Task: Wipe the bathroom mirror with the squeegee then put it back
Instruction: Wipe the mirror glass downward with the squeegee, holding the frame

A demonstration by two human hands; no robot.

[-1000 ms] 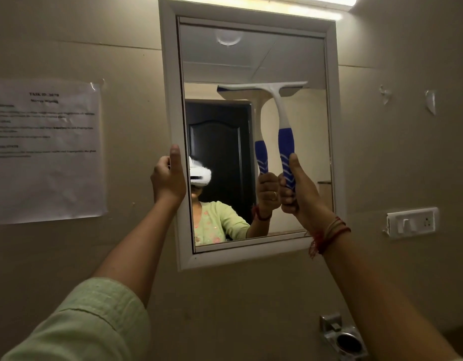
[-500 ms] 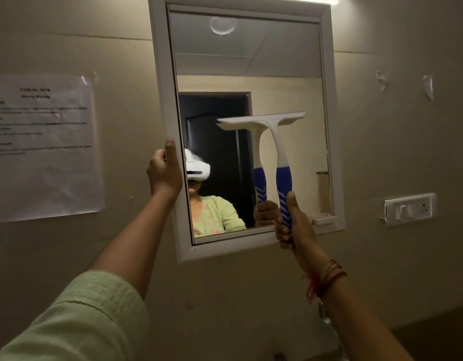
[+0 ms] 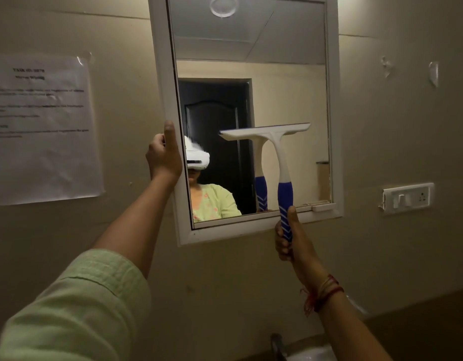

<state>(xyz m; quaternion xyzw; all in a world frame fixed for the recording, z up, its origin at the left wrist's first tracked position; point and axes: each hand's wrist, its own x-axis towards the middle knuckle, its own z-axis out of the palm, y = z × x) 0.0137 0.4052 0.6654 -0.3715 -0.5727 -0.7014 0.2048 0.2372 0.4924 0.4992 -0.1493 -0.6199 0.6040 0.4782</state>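
Observation:
A white-framed mirror (image 3: 334,126) hangs on the beige wall. My right hand (image 3: 290,238) grips the blue striped handle of a white squeegee (image 3: 274,142), just below the mirror's lower frame edge. The squeegee's blade lies flat against the glass in the lower right half of the mirror, roughly level. My left hand (image 3: 164,155) clasps the mirror's left frame edge, thumb up along the white rim. The glass reflects a person in a light green top and the squeegee.
A printed paper sheet (image 3: 40,126) is taped to the wall at the left. A white switch plate (image 3: 406,198) sits to the right of the mirror. A tap (image 3: 278,345) and a basin edge show at the bottom.
My right hand has pulled the squeegee down the glass from the upper part to the lower part. My left hand has stayed on the frame's left edge. The view has tilted down a little.

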